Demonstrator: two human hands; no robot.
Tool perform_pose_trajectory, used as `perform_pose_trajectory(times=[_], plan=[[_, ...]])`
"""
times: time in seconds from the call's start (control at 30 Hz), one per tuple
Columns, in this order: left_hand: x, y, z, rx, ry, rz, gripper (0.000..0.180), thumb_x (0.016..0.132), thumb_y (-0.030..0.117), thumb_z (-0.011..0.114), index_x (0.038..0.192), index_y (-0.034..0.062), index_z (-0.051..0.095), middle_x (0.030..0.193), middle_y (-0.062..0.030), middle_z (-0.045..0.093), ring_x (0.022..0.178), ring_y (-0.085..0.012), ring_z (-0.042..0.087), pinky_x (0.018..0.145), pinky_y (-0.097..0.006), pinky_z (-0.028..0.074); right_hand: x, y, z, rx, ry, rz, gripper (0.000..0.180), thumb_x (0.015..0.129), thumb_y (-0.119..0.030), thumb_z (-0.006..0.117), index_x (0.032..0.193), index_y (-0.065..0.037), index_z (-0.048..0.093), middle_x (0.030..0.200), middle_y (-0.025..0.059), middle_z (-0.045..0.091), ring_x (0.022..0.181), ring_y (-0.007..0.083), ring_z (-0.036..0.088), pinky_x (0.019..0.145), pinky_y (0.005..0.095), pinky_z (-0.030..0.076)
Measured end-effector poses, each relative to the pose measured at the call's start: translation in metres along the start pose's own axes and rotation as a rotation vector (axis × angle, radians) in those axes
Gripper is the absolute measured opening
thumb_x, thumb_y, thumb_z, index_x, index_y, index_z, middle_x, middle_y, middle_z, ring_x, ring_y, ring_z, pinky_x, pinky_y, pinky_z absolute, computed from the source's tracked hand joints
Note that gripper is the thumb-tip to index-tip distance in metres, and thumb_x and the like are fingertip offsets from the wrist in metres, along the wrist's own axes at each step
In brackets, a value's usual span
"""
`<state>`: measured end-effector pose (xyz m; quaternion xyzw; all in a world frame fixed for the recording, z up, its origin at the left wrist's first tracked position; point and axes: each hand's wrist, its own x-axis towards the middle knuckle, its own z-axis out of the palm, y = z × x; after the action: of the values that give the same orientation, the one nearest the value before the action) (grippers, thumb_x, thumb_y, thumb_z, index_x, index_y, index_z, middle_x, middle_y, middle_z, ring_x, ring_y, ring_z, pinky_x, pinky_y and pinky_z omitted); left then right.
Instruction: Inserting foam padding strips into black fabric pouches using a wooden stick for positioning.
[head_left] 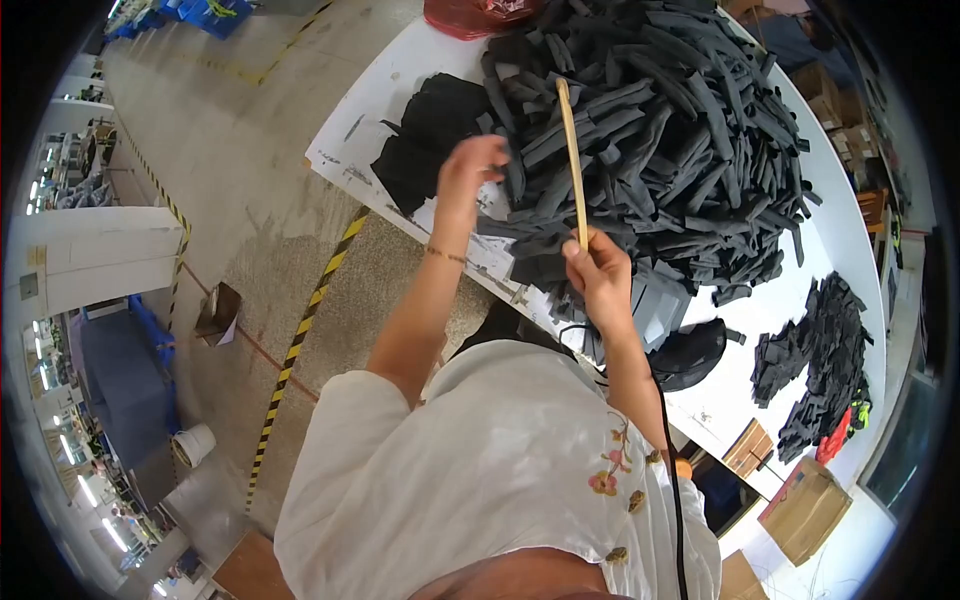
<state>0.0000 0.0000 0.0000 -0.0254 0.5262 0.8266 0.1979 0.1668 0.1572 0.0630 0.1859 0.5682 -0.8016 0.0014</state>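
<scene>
My right hand [602, 275] is closed around the lower end of a long, thin wooden stick [573, 150]. The stick points away from me over a big heap of dark grey fabric strips [690, 130], which look like narrow tubes. At the heap's left edge is my left hand [472, 170], its fingers bent and smeared by motion. A dark strip [515, 172] lies right beside those fingertips; whether they grip it is unclear. Just beyond and left of that hand, flat black pieces [430, 130] lie stacked on the white table [370, 110].
A red plastic bag [480, 15] sits at the table's far edge. To the right are a black round object [690, 355] and a smaller pile of dark strips [825, 350]. A cardboard box [805, 510] stands at lower right. Yellow-black tape [310, 320] marks the floor leftward.
</scene>
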Motion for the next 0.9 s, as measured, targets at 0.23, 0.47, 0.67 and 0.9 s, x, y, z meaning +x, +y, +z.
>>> perform_pose_trajectory(times=[0.23, 0.47, 0.67, 0.9], plan=[[-0.038, -0.013, 0.026, 0.211, -0.517, -0.125, 0.017, 0.088, 0.018, 0.064, 0.094, 0.0012, 0.063, 0.087, 0.0011, 0.061, 0.082, -0.0065, 0.057, 0.073, -0.022, 0.048, 0.02, -0.004, -0.004, -0.105, 0.044, -0.056, 0.014, 0.092, -0.014, 0.061, 0.095, -0.001, 0.057, 0.065, -0.0057, 0.047, 0.05, 0.0014, 0.035, 0.043, 0.0186, 0.025], [-0.047, -0.016, 0.053, 0.136, -0.351, -0.16, 0.026, 0.097, 0.028, 0.05, 0.089, 0.0043, 0.055, 0.066, 0.0014, 0.049, 0.051, -0.0068, 0.047, 0.045, -0.022, 0.037, 0.024, 0.008, -0.01, -0.131, 0.088, -0.078, 0.015, 0.092, -0.016, 0.061, 0.096, -0.003, 0.054, 0.068, -0.0064, 0.045, 0.052, 0.0011, 0.036, 0.044, 0.018, 0.027], [-0.057, -0.017, 0.078, 0.343, -0.313, -0.112, 0.032, 0.095, 0.031, 0.054, 0.089, 0.0006, 0.056, 0.065, -0.0002, 0.053, 0.048, -0.0072, 0.045, 0.04, -0.024, 0.034, 0.033, 0.005, -0.01, -0.149, 0.244, -0.197, 0.017, 0.091, -0.017, 0.062, 0.085, -0.002, 0.057, 0.06, -0.005, 0.046, 0.049, 0.0022, 0.039, 0.044, 0.0186, 0.03], [-0.069, -0.051, 0.044, 0.424, -0.4, -0.165, 0.034, 0.097, 0.028, 0.049, 0.082, 0.0002, 0.06, 0.055, 0.0003, 0.049, 0.046, -0.0063, 0.042, 0.044, -0.022, 0.032, 0.082, -0.091, -0.057, 0.112, 0.617, -0.614, 0.018, 0.092, -0.017, 0.059, 0.08, -0.005, 0.055, 0.057, -0.0028, 0.044, 0.042, 0.0045, 0.039, 0.038, 0.0192, 0.028]])
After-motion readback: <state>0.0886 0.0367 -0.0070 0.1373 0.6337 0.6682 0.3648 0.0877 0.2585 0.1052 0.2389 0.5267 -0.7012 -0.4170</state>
